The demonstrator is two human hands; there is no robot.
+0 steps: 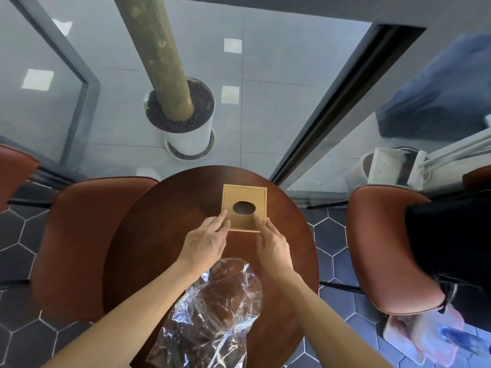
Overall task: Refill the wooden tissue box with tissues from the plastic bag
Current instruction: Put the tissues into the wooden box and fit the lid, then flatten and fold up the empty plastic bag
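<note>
A grey tiled floor [265, 123] and a potted trunk [170, 75] lie beyond the round brown worktop [159, 235]. The wooden tissue box [245, 192] sits on the worktop's far part. The clear plastic bag [212, 309] lies nearer than the box. The left hand [204, 243] and right hand [273, 245], fingers spread, touch the box's near corners.

Body in view: two bare forearms and both hands, left hand [204, 244] and right hand [275, 248]; no sleeve edge shows anywhere along either arm up to the frame's bottom edge. No watch, rings, bracelets or gloves visible on wrists or fingers. Fingernails look short and unpainted where they show; finer detail is too blurred to tell.
</note>
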